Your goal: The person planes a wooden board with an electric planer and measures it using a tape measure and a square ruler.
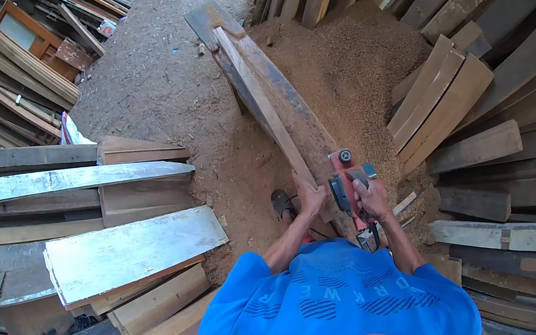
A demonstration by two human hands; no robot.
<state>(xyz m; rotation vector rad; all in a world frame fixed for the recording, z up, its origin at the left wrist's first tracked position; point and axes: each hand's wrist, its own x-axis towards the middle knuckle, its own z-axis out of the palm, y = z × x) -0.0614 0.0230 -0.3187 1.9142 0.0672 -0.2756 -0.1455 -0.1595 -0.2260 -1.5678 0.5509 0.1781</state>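
A long narrow wooden strip (263, 103) lies lengthwise on a worn wooden bench (294, 111), along its left side. My left hand (311, 196) is closed around the near end of the strip. To the right of it, my right hand (371, 198) grips the handle of a red and black electric planer (350, 189). The planer is at the near part of the bench, beside the strip; its underside is hidden. A dark cord hangs from the planer's near end.
Stacked boards (134, 252) fill the left side, and more planks (457, 102) lean and lie at the right. Sawdust (356, 62) is heaped beside the bench. A sandalled foot (283, 205) shows left of the bench. Old door panels (25, 30) stand at the back left.
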